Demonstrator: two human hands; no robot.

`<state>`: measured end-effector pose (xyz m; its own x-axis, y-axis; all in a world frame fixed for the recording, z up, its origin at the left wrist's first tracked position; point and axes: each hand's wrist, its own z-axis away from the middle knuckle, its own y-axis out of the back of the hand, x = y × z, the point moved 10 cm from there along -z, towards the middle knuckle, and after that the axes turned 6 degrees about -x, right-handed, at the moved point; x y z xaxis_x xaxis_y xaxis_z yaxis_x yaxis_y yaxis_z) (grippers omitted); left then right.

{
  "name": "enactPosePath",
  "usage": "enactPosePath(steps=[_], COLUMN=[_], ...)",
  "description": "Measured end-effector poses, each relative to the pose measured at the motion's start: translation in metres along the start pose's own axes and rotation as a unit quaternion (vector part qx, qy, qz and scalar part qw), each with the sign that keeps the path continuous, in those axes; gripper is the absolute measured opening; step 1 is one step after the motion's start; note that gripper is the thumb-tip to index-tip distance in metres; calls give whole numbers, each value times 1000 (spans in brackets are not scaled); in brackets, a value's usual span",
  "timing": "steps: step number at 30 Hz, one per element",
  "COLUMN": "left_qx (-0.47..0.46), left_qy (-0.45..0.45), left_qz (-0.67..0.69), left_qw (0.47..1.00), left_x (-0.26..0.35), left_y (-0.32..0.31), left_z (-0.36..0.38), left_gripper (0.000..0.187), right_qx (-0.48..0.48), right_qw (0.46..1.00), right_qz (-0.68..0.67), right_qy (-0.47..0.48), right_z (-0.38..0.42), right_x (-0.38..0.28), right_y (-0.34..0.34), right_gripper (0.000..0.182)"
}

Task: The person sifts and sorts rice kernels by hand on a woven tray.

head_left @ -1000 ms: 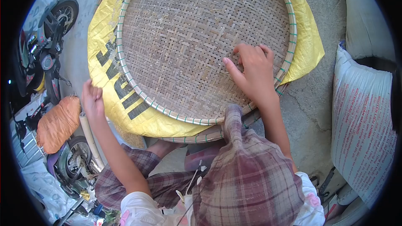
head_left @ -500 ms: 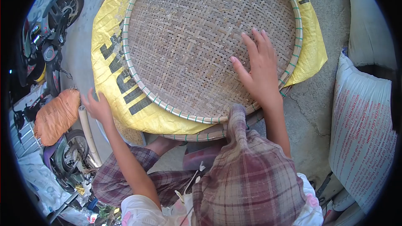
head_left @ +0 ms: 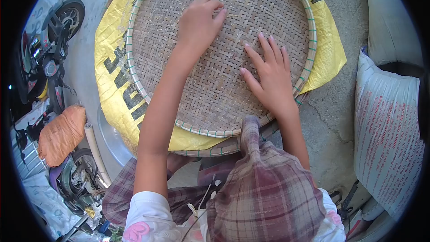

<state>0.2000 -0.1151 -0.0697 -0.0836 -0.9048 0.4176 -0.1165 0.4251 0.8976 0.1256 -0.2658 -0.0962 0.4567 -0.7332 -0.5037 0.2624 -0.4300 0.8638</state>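
Observation:
A round woven bamboo tray [head_left: 210, 94] with green-stitched rim lies in front of me on a yellow printed sack [head_left: 329, 49]. Pale grain bits are scattered over its weave. My left hand [head_left: 199, 22] is over the upper middle of the tray, fingers curled towards the thumb; anything between the fingertips is too small or hidden to make out. Flat on the right part of the weave, my right hand [head_left: 271, 78] rests with its fingers spread, holding nothing. Below the sack, the rim of another woven tray [head_left: 206, 153] shows.
Motorbikes [head_left: 67, 22], an orange sack [head_left: 62, 136] and a pole [head_left: 95, 150] are at left, beside a metal basin [head_left: 115, 145]. A white sack with red print [head_left: 387, 143] and a pale sack [head_left: 389, 22] stand right. Plaid cloth [head_left: 268, 188] covers the near foreground.
My left hand has come from beyond the tray's left edge to over its upper middle, and its fingers have curled. The right hand stays spread on the tray, with only a slight shift.

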Motion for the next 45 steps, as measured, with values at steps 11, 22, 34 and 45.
enactPosePath(steps=[11, 22, 34, 45], left_qx=[-30, -12, -3, -62], left_qy=[-129, 145, -205, 227], left_qz=[-249, 863, -86, 788], left_qw=[959, 484, 975, 569], left_x=[35, -32, 34, -24], left_y=[-24, -41, -16, -56], left_z=[-3, 25, 13, 22], left_gripper=[10, 6, 13, 8], right_qx=[7, 6, 5, 0], right_qw=[1000, 1000, 1000, 1000], right_qz=[0, -11, -12, -15], right_qy=[15, 15, 15, 15], right_z=[1, 0, 0, 0], right_x=[-2, -2, -3, -3], right_y=[0, 0, 1, -1], right_gripper=[48, 48, 48, 48])
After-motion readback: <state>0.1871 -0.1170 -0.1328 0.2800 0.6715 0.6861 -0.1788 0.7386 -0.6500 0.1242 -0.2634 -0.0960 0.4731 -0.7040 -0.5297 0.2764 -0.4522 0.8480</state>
